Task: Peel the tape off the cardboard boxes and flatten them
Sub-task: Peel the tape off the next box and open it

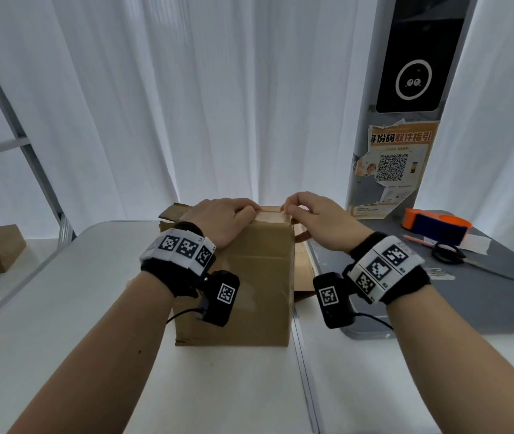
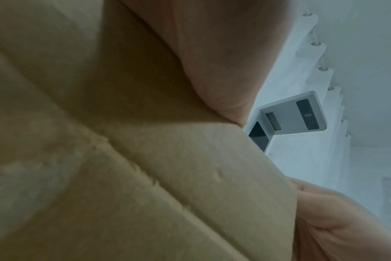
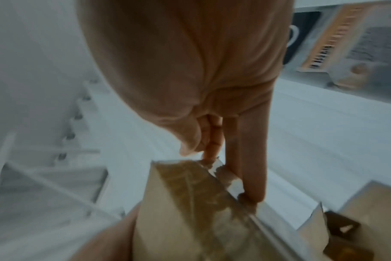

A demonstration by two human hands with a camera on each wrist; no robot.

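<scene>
I note my right hand [image 1: 315,223] pinching the tape [image 1: 273,214] at the box [image 1: 249,277] top's far-right corner, strip running leftward under my flat, pressing left hand [image 1: 224,220].

Bare forearms, no sleeves. Left hand [image 1: 218,220] and right hand [image 1: 318,223]: behind the fingers, each wrist bears a black fabric band wrapped by a white strip of square black-and-white markers. Beneath hangs a black camera module, marker-tagged, trailing a thin black cable.
</scene>
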